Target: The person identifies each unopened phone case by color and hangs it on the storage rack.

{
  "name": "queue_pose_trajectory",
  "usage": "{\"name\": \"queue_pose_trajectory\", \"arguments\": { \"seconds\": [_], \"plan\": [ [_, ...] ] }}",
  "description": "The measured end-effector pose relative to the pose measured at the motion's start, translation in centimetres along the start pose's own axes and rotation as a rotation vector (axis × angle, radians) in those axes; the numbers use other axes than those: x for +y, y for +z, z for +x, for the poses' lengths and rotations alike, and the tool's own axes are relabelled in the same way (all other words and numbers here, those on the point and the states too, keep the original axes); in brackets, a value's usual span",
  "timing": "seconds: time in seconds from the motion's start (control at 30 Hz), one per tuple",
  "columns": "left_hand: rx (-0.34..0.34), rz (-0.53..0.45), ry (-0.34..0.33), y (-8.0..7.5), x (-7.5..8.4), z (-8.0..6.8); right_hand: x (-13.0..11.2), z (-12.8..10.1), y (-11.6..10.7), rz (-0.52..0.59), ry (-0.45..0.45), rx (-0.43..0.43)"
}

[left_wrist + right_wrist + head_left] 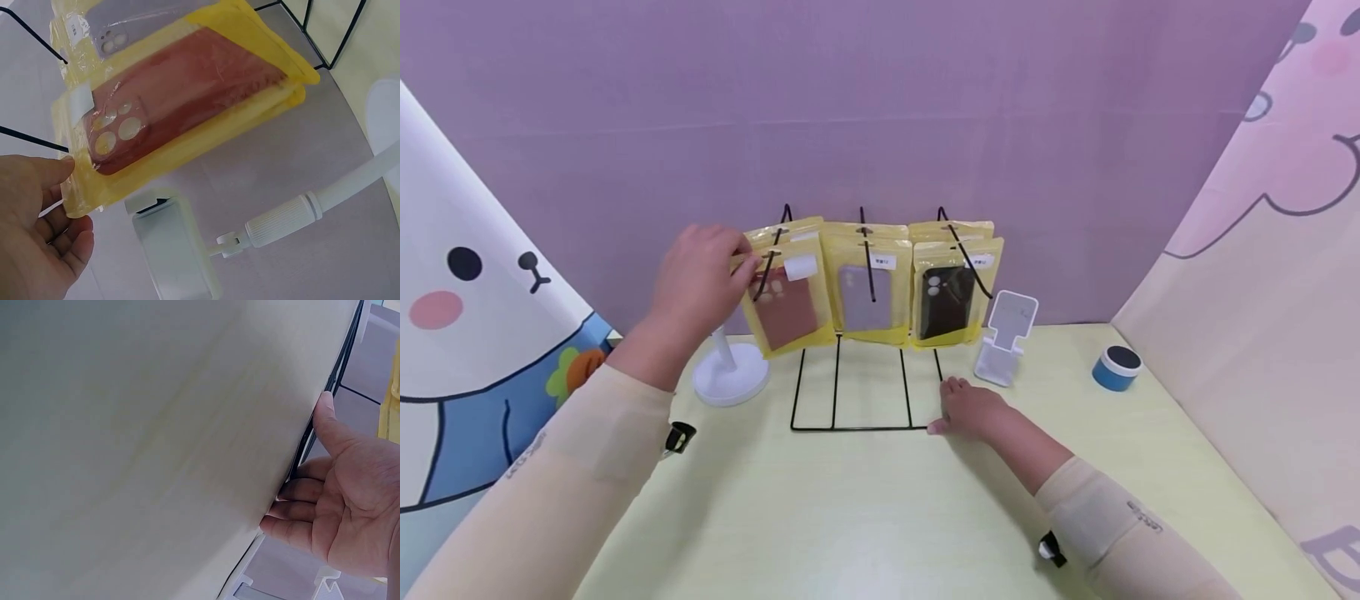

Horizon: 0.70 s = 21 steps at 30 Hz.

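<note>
My left hand [700, 271] pinches the upper left corner of a yellow-edged zip bag [187, 144] between thumb and fingers. Inside the bag is a red phone case [786, 312]; the bag hangs tilted on the left hook of a black wire display rack [861, 429]. Another bag is partly visible behind it. At the rack's front right base corner, my right hand [973, 408] holds the wire, thumb at the front bar and fingers at the side bar. Bagged phone cases, one lilac [865, 300] and one black [946, 302], hang in front on the middle and right hooks.
A white stand with a round base [730, 379] is left of the rack, below my left forearm. On the right are a small white phone stand [1007, 333] and a blue round container with a dark top [1117, 368]. A purple cloth [865, 108] hangs behind.
</note>
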<state>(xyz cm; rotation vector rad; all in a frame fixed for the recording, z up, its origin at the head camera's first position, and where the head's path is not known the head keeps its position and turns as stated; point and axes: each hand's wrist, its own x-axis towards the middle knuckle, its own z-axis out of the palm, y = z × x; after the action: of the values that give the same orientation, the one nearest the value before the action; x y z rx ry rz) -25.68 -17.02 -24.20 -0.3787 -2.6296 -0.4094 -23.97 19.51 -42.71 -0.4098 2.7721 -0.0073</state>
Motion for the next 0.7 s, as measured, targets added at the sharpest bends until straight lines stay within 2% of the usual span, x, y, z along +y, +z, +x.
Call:
{"name": "queue_pose_trajectory", "arguments": {
  "seconds": [0.13,0.27,0.33,0.43,0.5,0.6,0.7],
  "plan": [
    [0.019,-0.044,-0.028,-0.1,0.1,-0.6,0.0,0.1,0.0,-0.008,-0.001,-0.003],
    [0.145,-0.15,-0.008,-0.4,0.2,-1.8,0.0,0.2,-0.1,-0.013,-0.002,-0.005],
    [0.229,-0.199,0.036,-0.4,0.4,-2.7,0.1,0.3,-0.1,-0.012,-0.003,-0.006],
    [0.351,-0.267,0.151,-0.1,0.8,-4.4,0.3,0.4,0.0,-0.008,0.005,-0.015],
    [0.404,-0.295,0.232,0.3,1.4,-5.7,0.3,0.4,0.1,-0.001,0.006,-0.017],
    [0.402,-0.315,0.328,1.1,2.5,-7.5,0.6,0.3,0.1,0.012,0.004,-0.013],
    [0.322,-0.314,0.357,2.2,3.3,-9.2,0.8,0.2,0.1,0.023,-0.001,-0.006]
  ]
}}
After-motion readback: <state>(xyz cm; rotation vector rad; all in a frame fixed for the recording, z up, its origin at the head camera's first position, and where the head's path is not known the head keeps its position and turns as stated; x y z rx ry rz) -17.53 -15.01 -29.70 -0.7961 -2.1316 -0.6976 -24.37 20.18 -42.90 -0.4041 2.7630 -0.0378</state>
